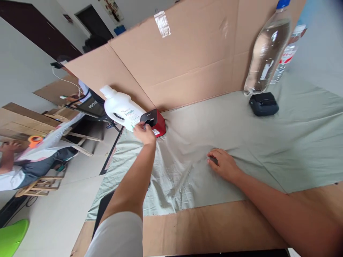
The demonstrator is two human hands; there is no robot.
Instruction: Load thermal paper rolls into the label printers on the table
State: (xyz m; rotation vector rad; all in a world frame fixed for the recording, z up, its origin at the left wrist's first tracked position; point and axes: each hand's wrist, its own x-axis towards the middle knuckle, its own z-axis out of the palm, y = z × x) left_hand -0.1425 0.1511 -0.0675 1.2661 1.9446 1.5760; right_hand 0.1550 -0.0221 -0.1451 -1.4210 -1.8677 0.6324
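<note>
**Two hands on the cloth, one at the red device**

Two hands work over a grey-green cloth (241, 142) spread on the bench, and the red device (157, 123) at its far left edge serves as the landmark. The left hand (144, 132) reaches out to that device, its fingers curled onto the black top panel; whether it grips the casing or only presses on it cannot be told from this angle. Directly left of the red device, touching it or very nearly so, stands a white jug (120, 107) with a black handle. The right hand (223, 164) lies to the right of the device and nearer the person, palm down and fingers loosely open, flat on the cloth, with something small and dark half hidden under the fingertips.

Far to the right of the red device, along the same cardboard wall (187, 60), sit a small black box (264, 104) and, just behind it, a clear water bottle (268, 50) with a blue cap.

By my judgement the step in hand is getting hold of the red device, or working its top. The next move calls for a firm grip on its casing while the right hand keeps the wrinkled cloth from dragging, and care not to knock the jug beside it.
</note>
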